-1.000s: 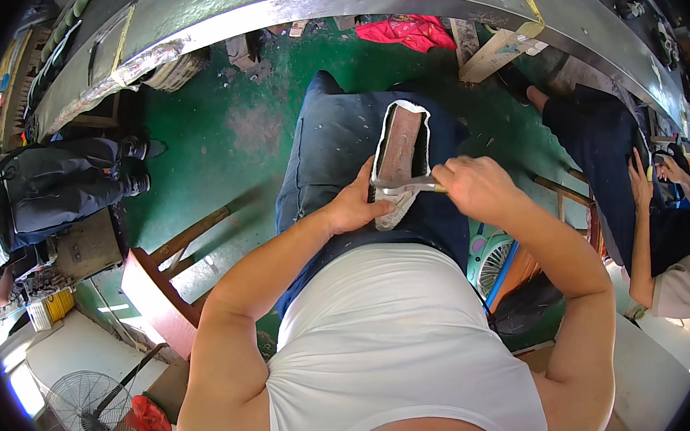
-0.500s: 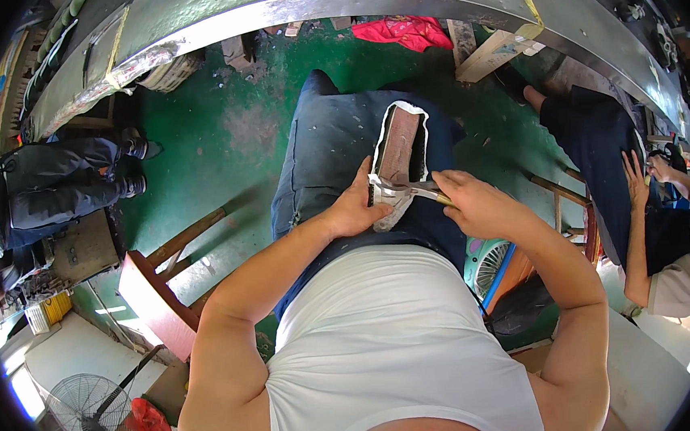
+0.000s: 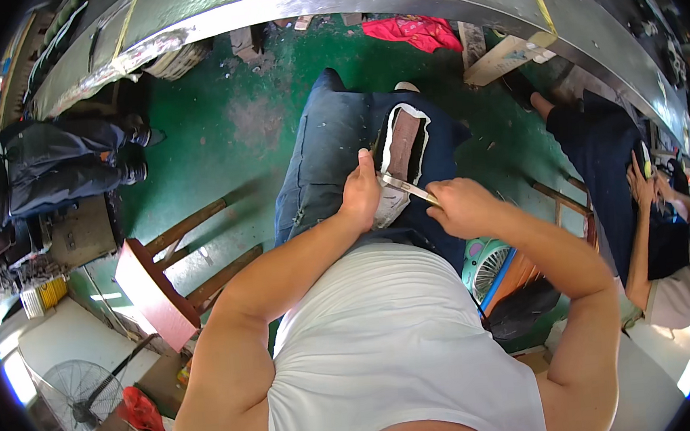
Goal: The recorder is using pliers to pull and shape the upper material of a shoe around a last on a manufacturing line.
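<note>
In my lap lies what looks like a shoe upper on a last, its underside facing up. A long brown insole shows inside a raised, white-edged rim. My left hand is closed on the left side of its near end, thumb pointing up. My right hand is wrapped round the handles of metal pincers. The pincers' head rests against the rim at the near end, close to my left fingers. What the jaws grip is too small to make out. My left fingers are partly hidden behind the shoe.
A long metal-edged bench spans the far side. Wooden stools stand left and right. A green fan is by my right thigh. A floor fan stands at lower left. People sit left and right.
The pincers have turned, their handles now slanting down to the right. My left hand has shifted, its thumb now upright beside the rim. The shoe has moved only slightly.
</note>
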### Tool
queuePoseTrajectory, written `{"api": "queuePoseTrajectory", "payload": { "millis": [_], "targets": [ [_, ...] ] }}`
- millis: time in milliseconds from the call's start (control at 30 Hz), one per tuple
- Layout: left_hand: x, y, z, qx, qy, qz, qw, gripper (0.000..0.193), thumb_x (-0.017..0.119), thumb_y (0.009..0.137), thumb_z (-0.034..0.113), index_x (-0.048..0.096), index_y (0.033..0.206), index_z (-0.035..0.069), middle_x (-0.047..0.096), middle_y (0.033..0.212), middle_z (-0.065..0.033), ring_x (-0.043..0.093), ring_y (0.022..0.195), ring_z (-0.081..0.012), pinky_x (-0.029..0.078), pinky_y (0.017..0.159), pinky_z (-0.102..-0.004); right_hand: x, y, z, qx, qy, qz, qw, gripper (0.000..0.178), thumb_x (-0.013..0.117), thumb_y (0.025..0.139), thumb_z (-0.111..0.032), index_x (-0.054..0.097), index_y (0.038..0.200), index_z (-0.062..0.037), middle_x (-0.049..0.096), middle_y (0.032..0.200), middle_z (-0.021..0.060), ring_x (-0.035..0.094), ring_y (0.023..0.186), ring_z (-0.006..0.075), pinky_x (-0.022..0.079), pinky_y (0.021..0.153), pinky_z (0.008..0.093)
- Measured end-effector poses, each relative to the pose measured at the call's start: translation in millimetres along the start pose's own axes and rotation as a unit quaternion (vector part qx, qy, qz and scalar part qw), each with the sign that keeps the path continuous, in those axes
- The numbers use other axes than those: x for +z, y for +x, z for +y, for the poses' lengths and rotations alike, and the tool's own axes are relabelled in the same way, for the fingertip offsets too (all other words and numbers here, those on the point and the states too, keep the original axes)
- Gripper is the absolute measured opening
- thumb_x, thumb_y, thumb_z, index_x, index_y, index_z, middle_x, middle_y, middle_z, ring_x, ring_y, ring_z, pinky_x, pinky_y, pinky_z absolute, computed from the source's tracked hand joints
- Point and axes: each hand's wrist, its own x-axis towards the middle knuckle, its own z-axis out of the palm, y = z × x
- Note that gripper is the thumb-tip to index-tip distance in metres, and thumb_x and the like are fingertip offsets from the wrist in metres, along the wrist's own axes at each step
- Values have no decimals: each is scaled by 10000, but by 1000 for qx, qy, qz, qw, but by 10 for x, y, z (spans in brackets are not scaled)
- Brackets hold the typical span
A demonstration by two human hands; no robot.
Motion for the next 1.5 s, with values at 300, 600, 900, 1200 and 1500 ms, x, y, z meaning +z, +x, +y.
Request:
{"api": "queuePoseTrajectory", "payload": {
  "millis": [300,600,900,1200,1500],
  "targets": [
    [-143,244,-75,353,305,114,877,502,337,1065,316,636,1221,-55,647,1161,-304,611,1122,-451,475,981,-437,107,-30,153,56,110,48,991,424,637,889,-175,522,1214,72,625,1119,269,615,1023,442,504,874,485],
    [-106,104,77,448,492,2,746,507,414,1039,287,365,1518,126,473,1415,-299,628,1060,-469,526,920,-484,237,92,464,141,57,168,974,305,605,927,-169,555,1157,25,649,1052,246,645,980,403,514,840,482],
    [85,-127,555,275,666,-74,690,578,392,1043,400,221,1575,255,419,1412,-385,639,1039,-499,537,912,-492,-11,429,472,81,190,222,953,349,506,1011,-310,565,945,28,648,849,292,632,842,473,494,750,520],
    [-212,-244,50,157,424,-1,892,680,489,1019,368,286,1508,-58,478,1417,-323,492,1322,-410,379,1105,-369,-100,237,328,79,204,141,966,402,468,1025,-340,574,947,40,667,858,258,636,811,457,492,734,527],
    [-301,-136,45,243,402,-66,880,749,635,937,289,299,1490,-88,511,1360,-353,529,1278,-420,404,1084,-375,223,78,59,94,238,78,964,349,494,1017,-318,580,970,17,643,928,283,617,861,481,477,749,537]
  ]
}}
